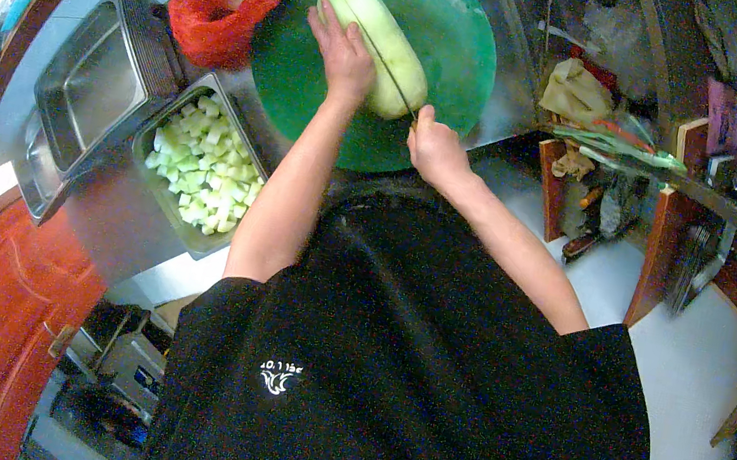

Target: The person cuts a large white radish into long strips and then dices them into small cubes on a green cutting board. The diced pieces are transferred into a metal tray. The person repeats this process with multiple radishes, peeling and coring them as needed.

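Note:
A pale green peeled gourd (402, 53), perhaps a winter melon, lies slantwise on a round green cutting board (460, 55). My left hand (345, 54) holds it down from the left side, fingers spread near its far end. At its near end my right hand (439, 148) is closed around a knife handle. The knife (397, 80) shows as a thin dark line along the gourd's length; how deep the blade sits is hard to tell. Left of the board, pale green cubes (204, 166) fill much of a rectangular steel pan (196, 244).
Stacked steel pans (90, 81) stand beyond the filled one. A red mesh bag (202, 19) touches the board's left side. On the right are long green vegetables (634, 152) and wooden uprights (658, 256). A red door or panel (7, 316) is at lower left.

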Demonstrator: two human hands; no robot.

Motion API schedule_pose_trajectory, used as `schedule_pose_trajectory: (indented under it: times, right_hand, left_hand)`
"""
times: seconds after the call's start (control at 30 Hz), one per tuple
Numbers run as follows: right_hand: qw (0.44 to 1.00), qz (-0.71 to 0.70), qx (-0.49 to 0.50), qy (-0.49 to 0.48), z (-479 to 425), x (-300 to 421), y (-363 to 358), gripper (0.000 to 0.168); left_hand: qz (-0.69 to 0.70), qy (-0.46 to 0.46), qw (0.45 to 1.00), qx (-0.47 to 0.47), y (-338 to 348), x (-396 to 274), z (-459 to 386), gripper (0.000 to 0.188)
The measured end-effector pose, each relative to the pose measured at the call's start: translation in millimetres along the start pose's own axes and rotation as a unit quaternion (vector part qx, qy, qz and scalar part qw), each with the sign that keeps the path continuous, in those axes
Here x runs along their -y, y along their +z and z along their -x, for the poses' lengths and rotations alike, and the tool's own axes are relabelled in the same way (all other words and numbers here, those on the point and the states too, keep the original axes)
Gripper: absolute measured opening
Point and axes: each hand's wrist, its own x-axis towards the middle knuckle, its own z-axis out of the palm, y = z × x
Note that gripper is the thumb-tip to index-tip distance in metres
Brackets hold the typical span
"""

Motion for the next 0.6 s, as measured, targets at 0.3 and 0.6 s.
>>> schedule_pose_trajectory:
  times: [0.3, 0.6]
  right_hand:
    - [0.995, 0.020, 0.089, 0.027, 65.4, -10.9, -45.8, 0.030]
    - [0.967, 0.064, 0.242, 0.048, 101.8, 6.9, -139.9, 0.031]
  left_hand:
    - [0.029, 0.013, 0.999, -0.038, 0.5, -1.8, 2.8, 0.064]
    - [0.026, 0.013, 1.000, 0.009, -2.7, -0.3, -3.2, 0.082]
